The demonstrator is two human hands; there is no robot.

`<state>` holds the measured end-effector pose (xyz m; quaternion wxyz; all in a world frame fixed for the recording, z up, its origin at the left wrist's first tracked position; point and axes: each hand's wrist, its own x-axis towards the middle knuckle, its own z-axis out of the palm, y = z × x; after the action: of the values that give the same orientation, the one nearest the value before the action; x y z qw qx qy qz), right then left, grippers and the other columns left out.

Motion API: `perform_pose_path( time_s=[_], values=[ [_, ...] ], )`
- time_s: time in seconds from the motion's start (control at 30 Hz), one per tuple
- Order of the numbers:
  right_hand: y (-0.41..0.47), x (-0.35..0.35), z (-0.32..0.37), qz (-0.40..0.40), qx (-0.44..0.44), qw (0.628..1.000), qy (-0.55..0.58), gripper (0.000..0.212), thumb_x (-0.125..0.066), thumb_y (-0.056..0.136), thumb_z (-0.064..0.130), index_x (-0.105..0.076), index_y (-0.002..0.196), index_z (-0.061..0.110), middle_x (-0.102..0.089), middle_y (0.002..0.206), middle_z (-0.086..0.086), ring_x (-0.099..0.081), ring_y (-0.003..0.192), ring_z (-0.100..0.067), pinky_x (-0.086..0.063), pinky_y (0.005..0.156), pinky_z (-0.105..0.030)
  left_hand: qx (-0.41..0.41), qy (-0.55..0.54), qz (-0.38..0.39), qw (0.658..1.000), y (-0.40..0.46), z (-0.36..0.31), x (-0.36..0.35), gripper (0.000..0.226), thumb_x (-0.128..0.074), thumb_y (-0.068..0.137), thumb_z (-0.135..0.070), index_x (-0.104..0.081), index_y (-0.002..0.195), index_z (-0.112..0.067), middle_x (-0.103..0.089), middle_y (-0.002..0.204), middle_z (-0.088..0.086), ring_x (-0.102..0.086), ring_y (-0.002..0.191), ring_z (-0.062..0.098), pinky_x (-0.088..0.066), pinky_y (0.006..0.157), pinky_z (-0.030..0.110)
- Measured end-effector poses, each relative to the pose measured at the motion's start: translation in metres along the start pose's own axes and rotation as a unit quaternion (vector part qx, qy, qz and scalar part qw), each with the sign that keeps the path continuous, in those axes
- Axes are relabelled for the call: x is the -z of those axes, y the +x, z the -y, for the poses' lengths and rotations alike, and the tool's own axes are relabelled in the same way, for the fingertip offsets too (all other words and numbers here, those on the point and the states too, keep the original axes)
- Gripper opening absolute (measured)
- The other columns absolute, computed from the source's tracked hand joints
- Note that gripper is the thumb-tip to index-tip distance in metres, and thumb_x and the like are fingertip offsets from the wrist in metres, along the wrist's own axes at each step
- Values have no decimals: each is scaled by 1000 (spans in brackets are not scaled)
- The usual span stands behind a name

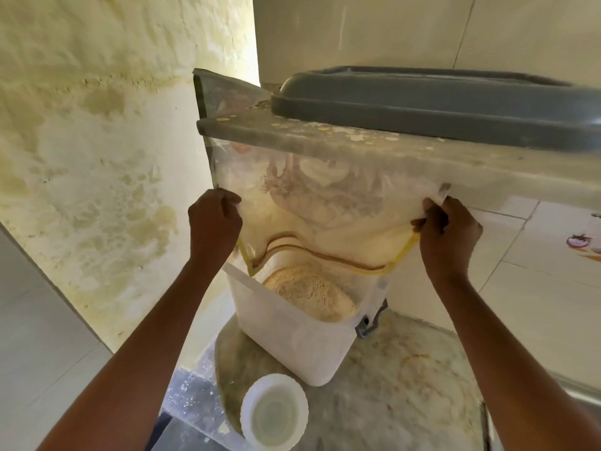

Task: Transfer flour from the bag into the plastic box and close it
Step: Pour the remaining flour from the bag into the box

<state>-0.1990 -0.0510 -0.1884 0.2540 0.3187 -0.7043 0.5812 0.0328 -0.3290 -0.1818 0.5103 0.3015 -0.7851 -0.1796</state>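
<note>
A clear plastic flour bag [325,203] hangs upside down, its yellow-edged mouth low over the plastic box [292,336]. My left hand [214,219] grips the bag's raised left corner. The right corner is gripped by my right hand [448,232]. Pale flour fills the bag's lower part. The translucent white box stands open on the counter, and a mound of tan flour [309,296] lies inside it. A grey latch [369,323] shows at the box's right side. The box's lid is not identifiable.
A stone shelf [325,131] juts out above the bag, with a grey plastic tub lid or basin [439,99] on it. A small round white container [274,411] sits on the flour-dusted counter [390,385] in front of the box. Walls close in left and right.
</note>
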Motion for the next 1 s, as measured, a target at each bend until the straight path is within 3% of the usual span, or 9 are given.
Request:
perform_pose_path(
  time_s=[0.07,0.13,0.27,0.37,0.53,0.67,0.83,0.93,1.0],
  values=[
    [-4,-1,2,29,2,1000,8,33,-58,101,11,-52,69,6,-64,68,-14,-73,63,-15,-60,56,-42,17,-2,-10,1000,-5,0,-3,16,-69,83,-9,-73,98,-11,-73,102,4,-69,84,25,-53,92,39],
    [-12,-2,1,42,49,998,-16,37,-58,100,5,-48,65,3,-60,68,-12,-72,64,-12,-58,53,-32,32,-4,-7,999,-10,1,-6,33,-80,76,-9,-70,107,-10,-69,109,6,-66,93,25,-47,93,29],
    [-20,-8,5,17,39,999,0,17,-64,97,2,-58,81,4,-61,86,-12,-69,66,-10,-57,55,-18,4,-33,10,999,-20,1,-13,46,-73,76,8,-64,118,-9,-61,112,6,-62,92,23,-53,81,33],
    [-29,-13,5,57,53,997,-14,17,-72,92,3,-59,81,6,-60,89,-8,-69,69,-6,-55,54,-15,28,-15,14,999,-24,1,-17,46,-59,77,16,-67,113,-11,-59,110,4,-60,92,19,-40,76,6],
    [-26,-14,3,23,20,999,-44,18,-63,95,6,-55,81,12,-65,82,-4,-66,62,-22,-53,57,-38,23,23,50,998,-26,-2,-19,55,-48,73,19,-72,110,-13,-55,105,9,-57,86,19,-38,73,5],
    [-25,-14,5,41,-17,999,-23,20,-56,99,-1,-52,81,8,-67,71,4,-70,60,-3,-55,51,-24,46,32,58,997,-26,-1,-21,47,-47,77,14,-76,103,-11,-59,113,7,-57,91,12,-38,77,8],
    [-17,-11,5,27,-17,999,5,28,-58,99,4,-54,76,20,-70,76,5,-74,65,-10,-60,56,-38,79,-3,38,996,-23,-2,-17,31,-64,79,6,-74,106,-6,-63,113,1,-56,91,8,-30,74,-7],
    [-10,-10,4,30,-31,999,8,20,-60,99,6,-61,79,11,-72,76,5,-75,66,-11,-62,62,-45,75,-21,27,997,-23,-3,-14,38,-75,74,4,-73,110,-6,-63,115,0,-55,96,6,-30,77,-7],
    [-6,-11,4,51,-48,997,19,32,-62,98,4,-54,71,21,-68,68,11,-75,66,-17,-61,60,-39,76,-29,22,996,-24,-3,-13,41,-72,72,10,-73,110,-5,-65,115,2,-56,95,7,-32,74,-5]
  ],
)
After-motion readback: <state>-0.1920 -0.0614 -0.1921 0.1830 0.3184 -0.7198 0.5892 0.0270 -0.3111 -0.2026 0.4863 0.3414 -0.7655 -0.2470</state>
